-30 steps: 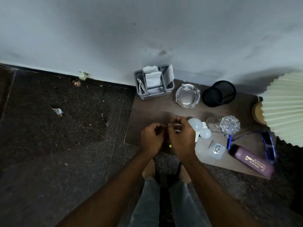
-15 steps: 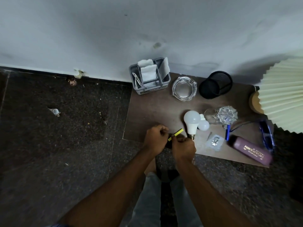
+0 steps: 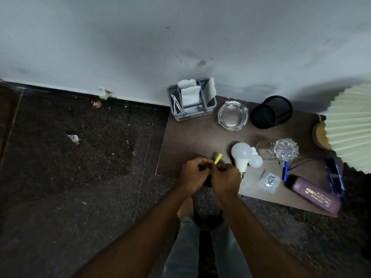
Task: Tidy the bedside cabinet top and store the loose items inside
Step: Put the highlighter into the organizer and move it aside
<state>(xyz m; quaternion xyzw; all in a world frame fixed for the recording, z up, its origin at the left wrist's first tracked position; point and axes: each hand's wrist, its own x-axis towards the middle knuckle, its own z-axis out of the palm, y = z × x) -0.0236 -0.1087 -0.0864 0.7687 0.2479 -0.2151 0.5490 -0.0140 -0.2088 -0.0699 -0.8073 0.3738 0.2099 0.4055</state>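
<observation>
Since a second ago, the left hand (image 3: 194,173) and right hand (image 3: 225,177) have drawn back to the front edge of the worktop (image 3: 190,141), both pinching a yellow stick (image 3: 218,158) (lower end hidden). The bulb (image 3: 241,155) beside them now lies uncovered.

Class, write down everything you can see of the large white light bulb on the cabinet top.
The large light bulb is matt white, plastic-looking, with a round globe narrowing to a cone-shaped body and a small metal cap. Unlit and apparently whole, it lies on the brown cabinet top, globe pointing away from the person. A smaller bulb sits close beside it; the right hand is near its cap without clearly touching.
</observation>
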